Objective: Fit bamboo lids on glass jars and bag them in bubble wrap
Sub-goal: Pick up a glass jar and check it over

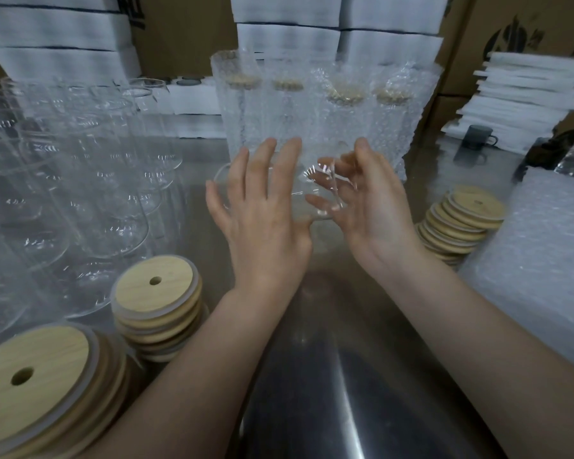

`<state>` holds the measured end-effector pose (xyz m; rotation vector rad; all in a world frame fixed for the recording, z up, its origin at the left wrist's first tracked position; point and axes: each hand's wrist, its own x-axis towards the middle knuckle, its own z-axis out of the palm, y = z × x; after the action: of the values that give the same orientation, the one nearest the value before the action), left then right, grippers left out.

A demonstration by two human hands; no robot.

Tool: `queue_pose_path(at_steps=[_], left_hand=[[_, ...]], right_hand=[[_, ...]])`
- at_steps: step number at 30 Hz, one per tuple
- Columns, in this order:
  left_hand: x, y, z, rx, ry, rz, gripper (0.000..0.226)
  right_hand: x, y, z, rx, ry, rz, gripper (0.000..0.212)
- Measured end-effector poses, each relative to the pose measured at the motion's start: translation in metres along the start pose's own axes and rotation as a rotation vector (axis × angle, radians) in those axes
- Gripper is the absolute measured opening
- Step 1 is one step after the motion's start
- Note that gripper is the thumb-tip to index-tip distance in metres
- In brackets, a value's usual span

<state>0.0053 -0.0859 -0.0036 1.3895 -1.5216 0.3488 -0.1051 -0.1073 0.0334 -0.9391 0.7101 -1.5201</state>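
Glass jar (312, 180) (clear, tipped sideways) is held mid-frame, just below the bagged jars (312, 104) at 12 o'clock. The left hand (262, 220) is spread straight-fingered against it, and the right hand (371, 213) is curled round its end.

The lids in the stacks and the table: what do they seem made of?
Lids: pale wood, likely bamboo, matte, with visible grain; a whitish ring beneath, perhaps silicone. Table: grey metal, probably stainless steel, smooth and glossy, showing bright reflections.
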Motion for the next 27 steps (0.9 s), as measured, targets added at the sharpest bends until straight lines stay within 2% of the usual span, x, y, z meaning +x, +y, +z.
queue_pose_path(at_steps=[4, 6, 9, 12, 14, 17, 19, 23, 27], left_hand=[[0.007, -0.001, -0.002, -0.357, 0.105, -0.229, 0.089], [0.008, -0.001, -0.003, -0.582, 0.132, -0.388, 0.094], [0.011, -0.003, -0.005, -0.730, 0.154, -0.619, 0.090], [0.017, -0.006, -0.005, -0.939, 0.182, -0.892, 0.086], [0.019, -0.007, -0.006, -1.086, 0.184, -1.016, 0.073], [0.020, -0.005, -0.010, -1.229, 0.163, -1.124, 0.043], [0.020, -0.005, -0.011, -1.285, 0.099, -1.160, 0.032], [0.020, -0.006, -0.011, -1.399, -0.012, -1.260, 0.035], [0.017, -0.005, -0.009, -1.427, -0.129, -1.224, 0.064]], right_hand=[[-0.003, 0.006, 0.002, 0.034, -0.098, 0.012, 0.024], [-0.005, 0.011, 0.001, -0.104, -0.140, -0.061, 0.021], [-0.006, 0.012, -0.003, -0.301, -0.218, -0.170, 0.014], [-0.006, 0.011, -0.006, -0.444, -0.324, -0.273, 0.029], [-0.006, 0.012, -0.008, -0.565, -0.397, -0.300, 0.040], [-0.007, 0.012, -0.011, -0.660, -0.486, -0.282, 0.060], [-0.008, 0.012, -0.010, -0.686, -0.486, -0.307, 0.068], [-0.012, 0.014, -0.004, -0.806, -0.411, -0.442, 0.066], [-0.015, 0.015, 0.002, -0.805, -0.389, -0.535, 0.046]])
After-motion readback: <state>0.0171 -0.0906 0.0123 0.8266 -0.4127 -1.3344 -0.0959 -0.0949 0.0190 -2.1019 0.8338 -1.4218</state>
